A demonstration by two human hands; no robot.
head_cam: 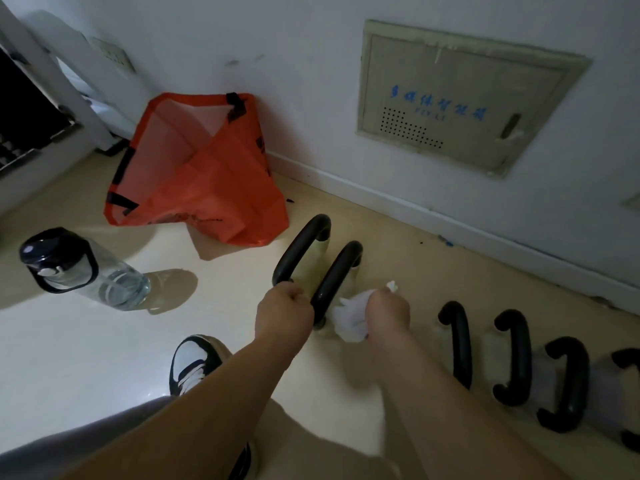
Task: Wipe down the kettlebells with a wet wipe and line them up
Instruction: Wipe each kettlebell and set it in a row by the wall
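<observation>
Two kettlebells stand side by side on the floor [86, 358], close to the wall. Each has a black handle on top and a pale body. The left kettlebell [301, 244] and the second kettlebell [339, 271] are almost touching.

The left hand [284, 310] is curled in a fist around the near end of the left kettlebell's handle, right beside the second one. The right hand [388, 313] squeezes a white wet wipe [349, 320], all bunched up. The wipe is low down against the right side of the second kettlebell.

To the right, a row of kettlebells [512, 355] stands in a line. Four black handles show, and the last one is cut off at the edge.

Behind the two kettlebells, an orange bag [194, 174] slumps against the wall. On the left a clear water bottle [83, 268] with a dark lid stands on the floor. A black and white shoe [194, 362] shows under the left arm. A beige panel [460, 98] with blue writing sits in the wall.
</observation>
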